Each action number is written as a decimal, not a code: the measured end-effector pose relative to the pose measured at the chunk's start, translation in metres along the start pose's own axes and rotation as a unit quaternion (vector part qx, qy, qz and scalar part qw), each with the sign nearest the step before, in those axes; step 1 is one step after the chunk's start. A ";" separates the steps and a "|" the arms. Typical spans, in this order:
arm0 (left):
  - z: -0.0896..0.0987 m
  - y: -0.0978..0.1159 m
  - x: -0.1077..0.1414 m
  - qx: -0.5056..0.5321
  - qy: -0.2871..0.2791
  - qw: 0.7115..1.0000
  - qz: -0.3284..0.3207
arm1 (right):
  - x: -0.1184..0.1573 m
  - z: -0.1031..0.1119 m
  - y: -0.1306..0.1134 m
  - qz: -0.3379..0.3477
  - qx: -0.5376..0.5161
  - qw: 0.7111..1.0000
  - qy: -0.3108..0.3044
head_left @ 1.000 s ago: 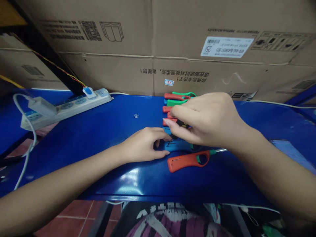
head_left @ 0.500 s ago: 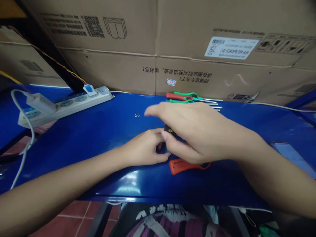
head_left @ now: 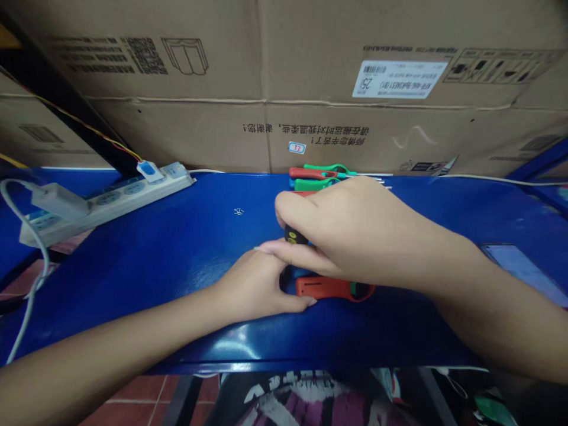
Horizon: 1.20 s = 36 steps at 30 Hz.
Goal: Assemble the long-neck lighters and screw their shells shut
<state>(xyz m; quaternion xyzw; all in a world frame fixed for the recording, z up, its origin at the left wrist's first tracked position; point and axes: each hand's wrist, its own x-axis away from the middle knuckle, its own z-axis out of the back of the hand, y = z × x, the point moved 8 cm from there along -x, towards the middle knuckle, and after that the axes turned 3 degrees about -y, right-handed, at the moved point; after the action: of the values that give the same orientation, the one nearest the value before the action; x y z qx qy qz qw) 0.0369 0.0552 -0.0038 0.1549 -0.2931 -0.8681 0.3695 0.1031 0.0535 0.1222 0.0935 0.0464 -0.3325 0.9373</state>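
Observation:
On the blue table lies an orange long-nosed lighter (head_left: 322, 289), its right part looped around a dark trigger area. My left hand (head_left: 252, 281) rests at its left end, with the thumb along the lower edge; its other fingers are hidden below my right hand. My right hand (head_left: 341, 228) is closed around a black handle with yellow marks (head_left: 293, 235), perhaps a screwdriver, of which only the top end shows. Its lower part is covered by my hands. Several tiny screws (head_left: 238, 211) are scattered to the upper left.
More red and green long-nosed lighters (head_left: 313, 173) lie along the back, against a large cardboard box (head_left: 199, 136). A white power strip (head_left: 113, 198) with plugs and cables stands at left. At right lies a phone (head_left: 526, 273).
My right hand's fingers have curled in around the black handle. The left thumb has moved from above the orange lighter to its lower edge, and the lighter has shifted slightly away from me.

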 end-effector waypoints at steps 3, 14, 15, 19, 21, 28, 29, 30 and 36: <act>0.002 -0.002 -0.001 0.019 -0.009 1.000 0.003 | 0.004 0.000 -0.002 0.031 -0.058 0.997 -0.032; 0.005 0.004 -0.004 0.074 -0.004 0.996 -0.051 | 0.009 0.004 0.000 0.058 -0.079 0.995 -0.033; 0.004 0.004 -0.003 0.072 -0.008 0.996 -0.051 | 0.009 0.003 0.002 0.048 -0.070 0.996 -0.041; 0.003 0.003 -0.002 0.065 -0.012 0.997 -0.040 | 0.008 0.003 0.002 0.048 -0.079 0.995 -0.049; 0.004 0.004 -0.002 0.062 -0.010 0.997 -0.044 | 0.008 0.003 0.003 0.046 -0.076 0.995 -0.042; 0.009 -0.002 -0.006 0.085 0.001 0.996 -0.040 | 0.007 0.002 0.006 0.059 -0.071 0.995 -0.023; 0.009 -0.005 -0.007 0.087 0.000 0.996 -0.035 | 0.007 0.001 0.007 0.056 -0.064 0.996 -0.026; 0.010 -0.006 -0.007 0.087 0.001 0.996 -0.035 | 0.007 0.001 0.007 0.054 -0.058 0.996 -0.030; 0.011 -0.008 -0.009 0.095 -0.021 0.994 -0.058 | 0.006 0.001 0.006 0.032 -0.038 0.999 -0.021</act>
<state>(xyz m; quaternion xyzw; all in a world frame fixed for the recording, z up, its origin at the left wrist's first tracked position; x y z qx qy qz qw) 0.0333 0.0704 -0.0002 0.1876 -0.3722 -0.8595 0.2957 0.1119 0.0544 0.1235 0.0521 0.0362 -0.3024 0.9511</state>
